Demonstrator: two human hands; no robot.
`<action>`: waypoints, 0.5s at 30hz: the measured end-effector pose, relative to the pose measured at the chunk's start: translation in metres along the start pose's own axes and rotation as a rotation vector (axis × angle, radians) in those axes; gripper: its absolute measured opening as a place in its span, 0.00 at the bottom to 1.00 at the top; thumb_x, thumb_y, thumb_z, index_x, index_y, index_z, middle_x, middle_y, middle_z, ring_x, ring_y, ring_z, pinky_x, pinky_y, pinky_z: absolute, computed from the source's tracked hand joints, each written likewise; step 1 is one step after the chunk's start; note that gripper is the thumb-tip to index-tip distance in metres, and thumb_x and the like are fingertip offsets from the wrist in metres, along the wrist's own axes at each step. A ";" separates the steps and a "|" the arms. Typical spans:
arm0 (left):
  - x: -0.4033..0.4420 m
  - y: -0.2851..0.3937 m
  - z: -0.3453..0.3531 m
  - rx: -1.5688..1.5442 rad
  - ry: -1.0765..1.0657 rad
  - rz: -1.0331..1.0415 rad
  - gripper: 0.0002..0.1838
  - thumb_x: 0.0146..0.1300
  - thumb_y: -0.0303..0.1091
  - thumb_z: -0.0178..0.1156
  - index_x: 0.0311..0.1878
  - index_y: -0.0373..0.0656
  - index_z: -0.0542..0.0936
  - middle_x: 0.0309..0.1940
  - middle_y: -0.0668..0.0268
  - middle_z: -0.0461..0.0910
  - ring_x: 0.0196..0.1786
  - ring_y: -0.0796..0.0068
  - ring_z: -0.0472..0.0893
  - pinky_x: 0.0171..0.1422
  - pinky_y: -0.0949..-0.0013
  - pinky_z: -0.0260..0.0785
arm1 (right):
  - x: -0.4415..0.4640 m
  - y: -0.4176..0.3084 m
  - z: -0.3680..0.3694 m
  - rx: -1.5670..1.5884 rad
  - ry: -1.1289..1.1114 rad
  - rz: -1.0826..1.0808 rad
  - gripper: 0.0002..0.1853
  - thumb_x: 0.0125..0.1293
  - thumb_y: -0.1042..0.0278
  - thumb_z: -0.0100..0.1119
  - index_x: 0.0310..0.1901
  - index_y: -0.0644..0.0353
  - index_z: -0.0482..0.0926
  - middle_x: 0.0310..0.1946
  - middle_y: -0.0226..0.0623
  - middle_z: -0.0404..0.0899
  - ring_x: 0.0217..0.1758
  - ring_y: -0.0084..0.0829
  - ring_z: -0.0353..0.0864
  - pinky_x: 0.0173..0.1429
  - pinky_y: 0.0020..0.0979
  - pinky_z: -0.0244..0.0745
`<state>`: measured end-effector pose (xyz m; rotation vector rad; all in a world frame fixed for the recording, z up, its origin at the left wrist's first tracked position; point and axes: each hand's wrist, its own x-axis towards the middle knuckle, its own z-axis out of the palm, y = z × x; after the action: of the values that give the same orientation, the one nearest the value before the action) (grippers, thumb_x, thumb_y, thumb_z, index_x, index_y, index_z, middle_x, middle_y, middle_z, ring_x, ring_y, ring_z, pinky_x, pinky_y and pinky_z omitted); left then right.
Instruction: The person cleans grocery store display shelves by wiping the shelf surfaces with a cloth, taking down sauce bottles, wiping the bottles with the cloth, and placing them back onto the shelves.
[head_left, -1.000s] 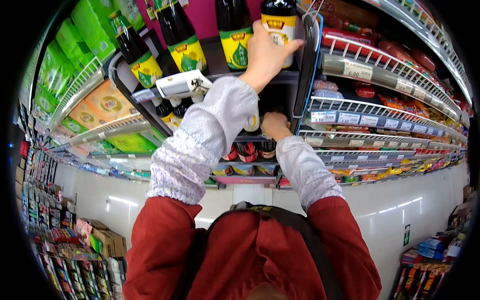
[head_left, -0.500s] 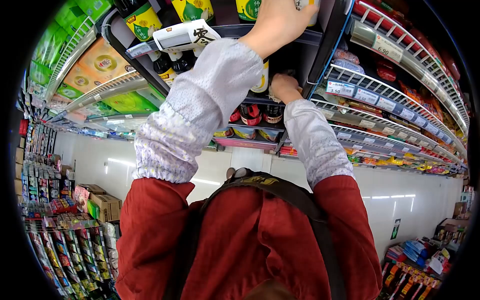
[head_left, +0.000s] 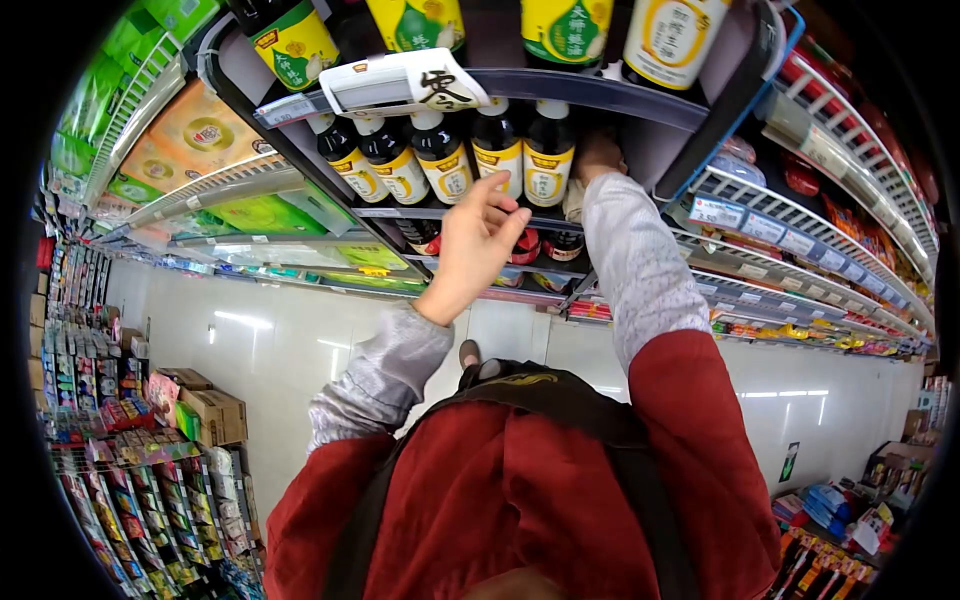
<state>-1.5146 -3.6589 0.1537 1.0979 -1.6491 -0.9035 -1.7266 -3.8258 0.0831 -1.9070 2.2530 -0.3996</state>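
Note:
My right hand point(head_left: 600, 155) reaches into the right end of the middle shelf, mostly in shadow. A beige cloth point(head_left: 574, 200) hangs below its closed fingers. Just left of it stands a dark bottle point(head_left: 549, 165) with a white cap and a yellow-and-white label, last in a row of several alike. In front of that row hovers my left hand point(head_left: 476, 243), its fingers loosely bent and apart, holding nothing. On the shelf above, a bottle with a white and yellow label point(head_left: 675, 40) stands at the right, beside green-and-yellow labelled bottles point(head_left: 567, 30).
The upper shelf edge point(head_left: 590, 84) runs above my right hand and carries a white price sign point(head_left: 400, 82). Red-labelled jars sit on the shelf below. Wire racks with packaged food point(head_left: 800, 240) adjoin on the right, tissue packs point(head_left: 205, 135) on the left.
My left hand has come down from the bottle on the upper shelf to in front of the middle row. My right hand has gone deeper into the shelf with the cloth. The view has shifted.

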 end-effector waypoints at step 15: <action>0.018 -0.035 0.027 0.218 -0.032 0.070 0.38 0.54 0.32 0.67 0.66 0.30 0.63 0.45 0.52 0.79 0.34 0.67 0.81 0.38 0.68 0.74 | -0.056 -0.004 -0.019 -0.022 -0.173 0.194 0.19 0.65 0.60 0.48 0.55 0.53 0.78 0.54 0.46 0.78 0.57 0.46 0.78 0.60 0.41 0.73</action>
<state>-1.5348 -3.6854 0.1189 1.1690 -1.8336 -0.7111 -1.7185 -3.7692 0.0995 -1.6426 2.3070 -0.1758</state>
